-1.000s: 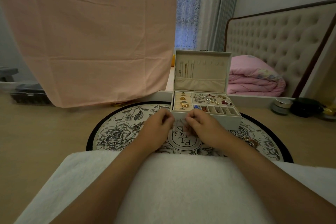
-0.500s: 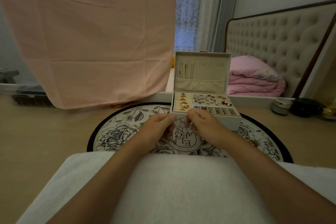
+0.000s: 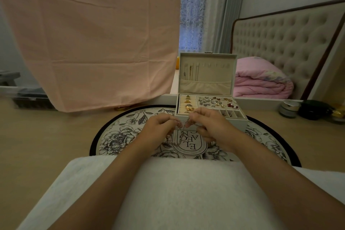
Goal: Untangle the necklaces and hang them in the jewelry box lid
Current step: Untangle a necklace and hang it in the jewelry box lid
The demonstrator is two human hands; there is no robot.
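A cream jewelry box (image 3: pixel 240 122) stands open on a round floral mat. Its upright lid (image 3: pixel 207 73) has a row of hooks, and a few thin chains (image 3: pixel 190 72) hang at the lid's left side. Just in front of the box, my left hand (image 3: pixel 158 129) and my right hand (image 3: pixel 209 127) pinch a thin tangled necklace chain (image 3: pixel 182 129) between their fingertips. Loops of the chain droop down toward the mat. The box tray holds rings and several small earrings.
The floral mat (image 3: pixel 119 136) lies on a pale wooden floor. A white towel (image 3: pixel 177 192) covers my lap. Small jars (image 3: pixel 288 108) sit at the right. A pink sheet (image 3: pixel 89 33) hangs at the left. A bed with a pink quilt (image 3: pixel 261 80) is behind.
Both hands have risen slightly and drawn a little apart. The chain between them now shows more, hanging below the fingertips.
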